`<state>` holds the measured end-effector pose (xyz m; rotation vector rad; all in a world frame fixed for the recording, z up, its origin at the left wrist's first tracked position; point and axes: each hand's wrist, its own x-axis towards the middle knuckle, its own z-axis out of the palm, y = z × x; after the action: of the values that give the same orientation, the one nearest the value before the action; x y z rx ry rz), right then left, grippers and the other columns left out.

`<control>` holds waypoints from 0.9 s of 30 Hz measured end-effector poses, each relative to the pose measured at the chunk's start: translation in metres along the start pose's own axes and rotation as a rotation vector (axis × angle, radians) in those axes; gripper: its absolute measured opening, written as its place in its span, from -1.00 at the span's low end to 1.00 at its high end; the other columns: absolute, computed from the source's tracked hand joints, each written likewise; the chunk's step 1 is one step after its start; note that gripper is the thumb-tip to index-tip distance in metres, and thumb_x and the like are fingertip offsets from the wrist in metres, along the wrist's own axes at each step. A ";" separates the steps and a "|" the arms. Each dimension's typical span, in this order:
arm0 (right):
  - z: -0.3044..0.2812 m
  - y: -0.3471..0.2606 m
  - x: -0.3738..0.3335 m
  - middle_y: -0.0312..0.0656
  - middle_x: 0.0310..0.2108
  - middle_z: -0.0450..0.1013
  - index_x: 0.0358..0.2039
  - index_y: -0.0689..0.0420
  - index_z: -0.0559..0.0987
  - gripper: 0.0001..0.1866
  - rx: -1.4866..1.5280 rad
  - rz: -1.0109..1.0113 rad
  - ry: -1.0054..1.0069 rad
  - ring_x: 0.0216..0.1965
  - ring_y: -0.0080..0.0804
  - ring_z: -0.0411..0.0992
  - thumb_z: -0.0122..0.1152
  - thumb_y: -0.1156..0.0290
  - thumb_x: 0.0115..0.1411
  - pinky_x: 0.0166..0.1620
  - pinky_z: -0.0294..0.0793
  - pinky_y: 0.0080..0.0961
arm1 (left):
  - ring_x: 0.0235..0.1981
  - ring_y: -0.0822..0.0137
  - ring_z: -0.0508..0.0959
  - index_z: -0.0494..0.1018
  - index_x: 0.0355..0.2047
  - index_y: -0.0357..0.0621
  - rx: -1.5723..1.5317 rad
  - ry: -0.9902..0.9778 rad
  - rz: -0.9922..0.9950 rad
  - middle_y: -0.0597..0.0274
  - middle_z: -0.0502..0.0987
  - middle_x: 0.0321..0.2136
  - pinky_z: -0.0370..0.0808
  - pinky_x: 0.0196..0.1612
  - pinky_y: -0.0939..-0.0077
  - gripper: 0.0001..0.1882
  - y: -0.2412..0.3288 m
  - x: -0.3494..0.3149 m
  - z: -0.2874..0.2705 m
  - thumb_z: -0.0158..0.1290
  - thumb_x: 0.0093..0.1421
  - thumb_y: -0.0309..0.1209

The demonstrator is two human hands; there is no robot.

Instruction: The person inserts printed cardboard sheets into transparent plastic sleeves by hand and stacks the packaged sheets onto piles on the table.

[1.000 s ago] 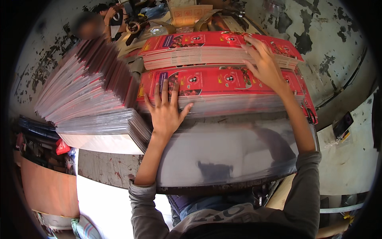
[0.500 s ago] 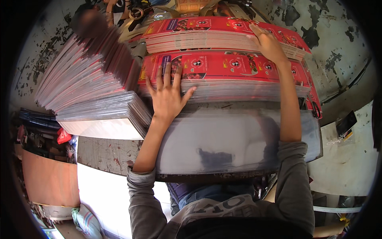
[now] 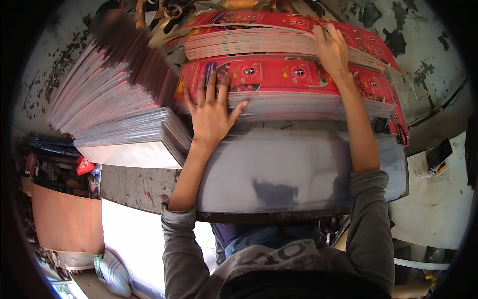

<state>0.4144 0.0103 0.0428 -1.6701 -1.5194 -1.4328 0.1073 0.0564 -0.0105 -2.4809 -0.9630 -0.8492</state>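
My left hand [image 3: 210, 114] lies flat with fingers spread on the nearer stack of red printed sheets [image 3: 274, 74]. Further back, my right hand [image 3: 331, 52] has its fingers curled over the front edge of the top red sheet [image 3: 361, 42] on the far stack [image 3: 249, 44]. That sheet's near edge is raised, with a gap between it and the sheets below. My right thumb is partly hidden. Closest to me on the table is a pile of glossy clear plastic sheets [image 3: 269, 169], under my forearms.
A tall, fanned pile of plastic-covered sheets [image 3: 99, 99] leans at the left. Black-handled scissors [image 3: 401, 134] rest at the right end of the near stack. A tape roll [image 3: 173, 11] lies at the back. Another person's arm [image 3: 140, 12] shows at the far left.
My right hand has curled its fingers at the far stack's front edge, and the top sheet there has lifted. My left hand stays flat on the near stack.
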 end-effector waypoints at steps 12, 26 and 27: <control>-0.024 0.007 0.008 -0.29 -0.54 0.30 -0.46 0.15 0.43 -0.71 0.387 0.095 -0.067 -0.43 -0.36 0.34 0.33 0.40 -0.20 -0.41 0.37 -0.46 | 0.14 0.10 0.17 0.18 0.10 0.03 0.003 0.001 0.008 0.11 0.20 0.11 -0.06 0.13 -0.13 -0.33 -0.003 -0.002 0.000 -0.08 0.06 0.10; -0.019 0.014 -0.006 -0.16 0.19 0.06 0.19 -0.24 0.12 -0.22 0.105 0.037 -0.443 0.19 -0.24 0.07 0.22 0.34 -0.06 0.09 0.15 -0.03 | 0.13 0.09 0.18 0.19 0.10 0.01 -0.012 0.012 0.015 0.09 0.21 0.10 -0.06 0.13 -0.13 -0.33 -0.002 -0.001 -0.001 -0.10 0.07 0.11; -0.017 0.011 -0.007 -0.16 0.22 0.02 0.20 -0.27 0.08 -0.20 0.074 0.008 -0.391 0.22 -0.26 0.01 0.21 0.35 -0.05 0.11 0.12 0.04 | 0.13 0.09 0.18 0.19 0.10 0.01 -0.007 0.016 0.015 0.09 0.21 0.10 -0.06 0.13 -0.12 -0.33 -0.003 -0.001 -0.001 -0.10 0.07 0.10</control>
<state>0.4191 -0.0106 0.0458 -1.9900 -1.7404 -1.0711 0.1039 0.0575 -0.0105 -2.4804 -0.9367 -0.8677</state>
